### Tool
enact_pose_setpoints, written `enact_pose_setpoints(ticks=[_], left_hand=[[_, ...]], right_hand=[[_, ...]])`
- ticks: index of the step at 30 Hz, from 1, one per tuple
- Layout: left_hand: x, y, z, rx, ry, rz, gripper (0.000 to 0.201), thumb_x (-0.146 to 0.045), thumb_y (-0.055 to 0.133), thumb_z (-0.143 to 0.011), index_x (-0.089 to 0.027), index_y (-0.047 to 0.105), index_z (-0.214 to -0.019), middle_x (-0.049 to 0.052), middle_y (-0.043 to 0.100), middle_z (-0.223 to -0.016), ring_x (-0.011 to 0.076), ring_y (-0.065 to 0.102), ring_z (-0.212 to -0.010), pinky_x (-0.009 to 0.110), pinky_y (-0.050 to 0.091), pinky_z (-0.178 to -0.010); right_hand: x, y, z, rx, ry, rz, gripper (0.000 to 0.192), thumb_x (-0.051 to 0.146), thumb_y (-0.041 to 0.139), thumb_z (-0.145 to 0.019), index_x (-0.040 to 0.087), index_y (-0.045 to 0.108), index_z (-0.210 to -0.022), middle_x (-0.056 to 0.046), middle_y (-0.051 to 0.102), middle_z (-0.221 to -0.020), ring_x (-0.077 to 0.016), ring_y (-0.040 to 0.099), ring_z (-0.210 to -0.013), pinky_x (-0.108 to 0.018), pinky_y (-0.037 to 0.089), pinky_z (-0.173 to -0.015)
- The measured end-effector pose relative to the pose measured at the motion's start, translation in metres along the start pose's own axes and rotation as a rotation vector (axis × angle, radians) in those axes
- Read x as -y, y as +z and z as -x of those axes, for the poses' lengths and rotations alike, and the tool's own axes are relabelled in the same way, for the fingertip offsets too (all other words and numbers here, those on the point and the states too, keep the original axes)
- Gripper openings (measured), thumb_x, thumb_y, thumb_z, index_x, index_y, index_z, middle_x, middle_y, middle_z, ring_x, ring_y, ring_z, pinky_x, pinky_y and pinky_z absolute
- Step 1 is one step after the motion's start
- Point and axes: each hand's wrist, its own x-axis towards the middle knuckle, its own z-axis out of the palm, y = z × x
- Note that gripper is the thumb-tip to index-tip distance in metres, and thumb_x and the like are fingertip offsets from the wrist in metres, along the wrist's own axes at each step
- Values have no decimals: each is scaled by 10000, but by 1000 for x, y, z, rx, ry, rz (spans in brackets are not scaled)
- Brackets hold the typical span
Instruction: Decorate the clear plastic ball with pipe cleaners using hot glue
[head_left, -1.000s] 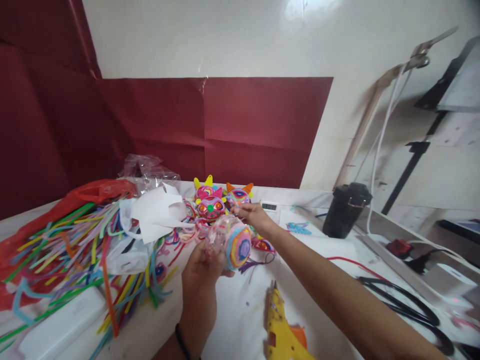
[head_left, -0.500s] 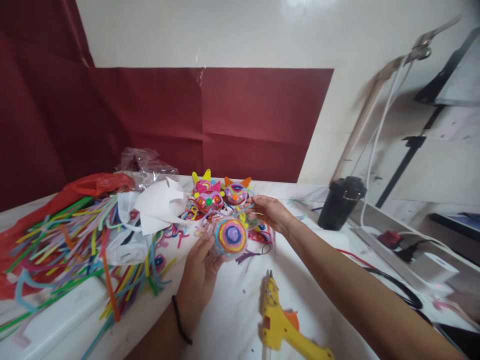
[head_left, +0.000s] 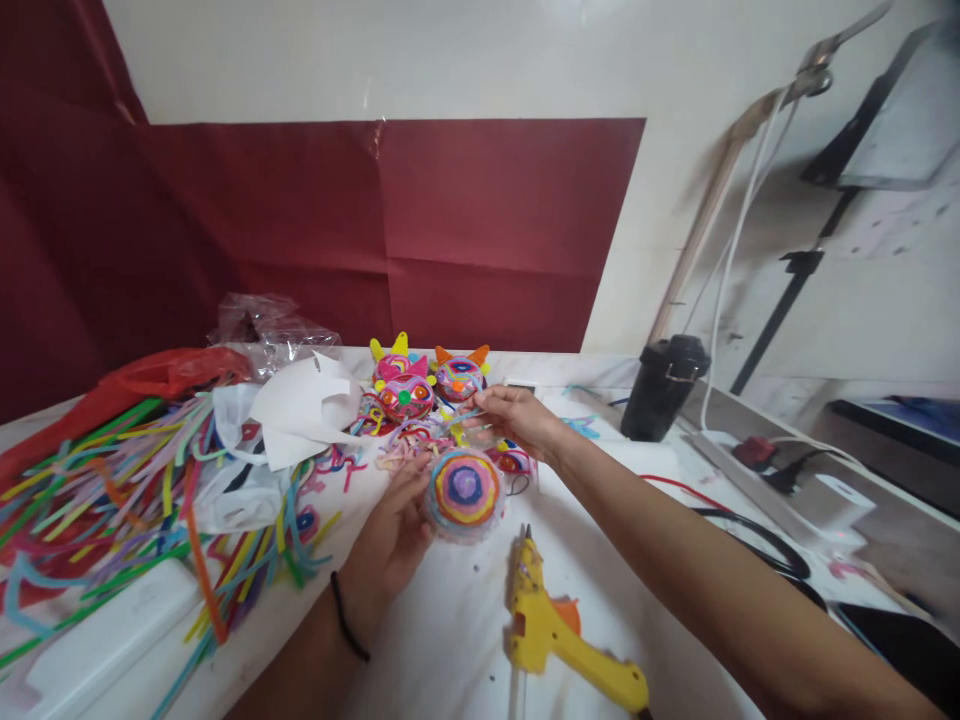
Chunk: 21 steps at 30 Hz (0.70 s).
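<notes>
My left hand (head_left: 386,540) holds a clear ball wrapped in coiled pipe cleaners (head_left: 463,491), its round spiral face of blue, pink, yellow and orange turned toward me. My right hand (head_left: 517,418) reaches over it and pinches a thin pipe cleaner piece (head_left: 459,419) among loose scraps on the white table (head_left: 465,640). Just beyond stand three finished ornaments with eyes and pointed ears (head_left: 420,380). A yellow glue gun (head_left: 559,640) lies on the table below the ball.
A big heap of coloured pipe cleaners (head_left: 112,490) and white paper (head_left: 300,405) fills the left. A black cup (head_left: 660,390) stands at the right, with a power strip (head_left: 750,460) and black cables (head_left: 765,545) behind it. A red backdrop (head_left: 375,230) covers the wall.
The ball has been lowered and turned so its spiral face points at me. My right hand stays over the scraps near the ornaments and has taken a thin piece. The view has shifted left.
</notes>
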Motion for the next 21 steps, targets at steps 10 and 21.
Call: enact_pose_setpoints(ticks=[10, 21], left_hand=[[-2, 0, 7, 154, 123, -451, 809, -156, 693, -739, -266, 319, -1448, -71, 605, -627, 72, 518, -392, 125, 397, -308], [-4, -3, 7, 171, 67, -485, 856, -144, 713, -698, -232, 328, -1457, -24, 660, -676, 84, 548, -411, 115, 364, -289]], right_hand=[[10, 23, 11, 191, -88, 140, 253, 407, 757, -725, 168, 693, -671, -16, 731, -718, -135, 661, -677, -215, 514, -598], [12, 42, 12, 316, 12, -7, 270, 438, 675, -814, 180, 624, -752, -9, 688, -630, -168, 684, -606, -299, 577, -616]])
